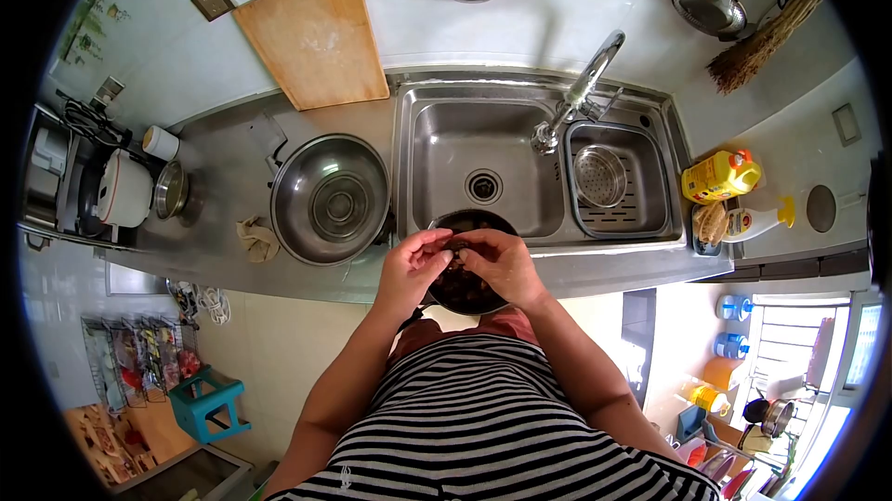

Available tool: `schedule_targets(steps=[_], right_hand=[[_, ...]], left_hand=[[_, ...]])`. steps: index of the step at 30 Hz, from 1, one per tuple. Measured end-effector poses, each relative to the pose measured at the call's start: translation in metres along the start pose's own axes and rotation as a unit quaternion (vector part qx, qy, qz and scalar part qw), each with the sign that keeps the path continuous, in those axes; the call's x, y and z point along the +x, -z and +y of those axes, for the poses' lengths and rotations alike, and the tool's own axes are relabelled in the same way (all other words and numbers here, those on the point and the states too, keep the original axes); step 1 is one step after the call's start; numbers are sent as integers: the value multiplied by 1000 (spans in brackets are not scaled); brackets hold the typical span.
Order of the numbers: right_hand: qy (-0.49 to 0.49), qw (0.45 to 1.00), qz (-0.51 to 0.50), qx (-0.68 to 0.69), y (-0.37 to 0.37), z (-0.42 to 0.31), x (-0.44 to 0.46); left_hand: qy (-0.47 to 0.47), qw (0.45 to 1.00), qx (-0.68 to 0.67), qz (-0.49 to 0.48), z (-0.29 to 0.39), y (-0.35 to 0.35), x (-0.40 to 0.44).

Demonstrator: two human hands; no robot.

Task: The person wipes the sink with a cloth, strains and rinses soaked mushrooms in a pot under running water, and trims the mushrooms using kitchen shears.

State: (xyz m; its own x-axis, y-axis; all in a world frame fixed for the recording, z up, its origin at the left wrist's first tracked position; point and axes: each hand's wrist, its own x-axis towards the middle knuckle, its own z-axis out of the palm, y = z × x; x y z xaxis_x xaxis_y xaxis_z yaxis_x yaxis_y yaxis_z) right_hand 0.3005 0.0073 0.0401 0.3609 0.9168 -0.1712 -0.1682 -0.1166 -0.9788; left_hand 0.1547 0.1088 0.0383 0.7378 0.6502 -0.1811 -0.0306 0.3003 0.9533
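Observation:
My left hand [410,266] and my right hand [503,265] meet over a dark round pan [480,219] at the sink's front edge. Both sets of fingers are closed in a pinch around a small dark brown piece [455,248], mostly covered by the fingertips. Its kind cannot be made out. More brown pieces [462,291] lie in the pan below, partly hidden by my hands. Just left of the pan, a wide steel bowl [295,206] stands on the counter.
Behind the pan is the steel sink [437,143] with its faucet [581,92]. A strainer [600,176] sits in the small right basin. A cutting board [321,41] leans on the wall, a cleaver [269,138] and cloth [256,240] lie left, and a yellow bottle [720,177] stands right.

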Motion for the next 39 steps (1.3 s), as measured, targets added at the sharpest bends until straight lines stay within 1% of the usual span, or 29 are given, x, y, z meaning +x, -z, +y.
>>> schedule_targets(steps=[2,4,6,8,10,12,15,16,17,18,19,21,23,25,27,28,30,32,33,39], right_hand=[[-14,1000,-9,-2,0,-8,-3],[-8,1000,-15,-9,3,-6,-3],[-2,1000,-21,-16,6,-1,-3],[16,997,-17,-76,9,2,0],[24,997,-27,-61,9,-1,0],[32,998,-38,-46,8,-1,-1],[41,998,-42,-26,4,-3,-1],[44,995,24,-90,0,-5,-4],[46,983,88,-154,-4,-8,-7],[46,983,88,-154,-6,-11,-9],[55,980,98,-165,-9,-13,-11],[64,977,107,-175,-14,-12,-12],[137,970,139,-144,-20,-8,-11],[142,966,147,-158,-21,-10,-11],[145,962,154,-171,-22,-14,-12],[163,956,154,-191,-23,-17,-13],[181,947,156,-213,-22,-21,-14],[191,941,154,-231,-23,-21,-13],[192,941,155,-231,-23,-21,-13],[207,939,157,-224,-24,-24,-14]], left_hand=[[-12,1000,4,3,1,-2,-1],[-22,1000,8,7,0,-3,-2],[-58,997,44,6,-1,-4,-3],[-57,997,44,3,0,-4,-3],[-56,997,44,0,3,-4,-3],[-4,1000,25,-6,9,-4,-5],[-16,1000,12,8,7,-4,-6],[-16,1000,12,8,5,-5,-6],[-25,999,20,39,3,-7,-6],[-35,997,27,68,1,-9,-6],[-34,997,27,69,-1,-12,-5],[-89,988,50,115,-4,-17,-4],[-84,990,43,105,-2,-20,-6],[-80,992,35,96,2,-21,-7],[-74,992,56,86,6,-21,-8],[-74,992,56,85,7,-21,-9],[-87,988,104,76,7,-21,-10],[-99,987,106,69,8,-22,-10],[-111,986,108,63,8,-22,-10],[-110,988,97,53,9,-23,-12]])
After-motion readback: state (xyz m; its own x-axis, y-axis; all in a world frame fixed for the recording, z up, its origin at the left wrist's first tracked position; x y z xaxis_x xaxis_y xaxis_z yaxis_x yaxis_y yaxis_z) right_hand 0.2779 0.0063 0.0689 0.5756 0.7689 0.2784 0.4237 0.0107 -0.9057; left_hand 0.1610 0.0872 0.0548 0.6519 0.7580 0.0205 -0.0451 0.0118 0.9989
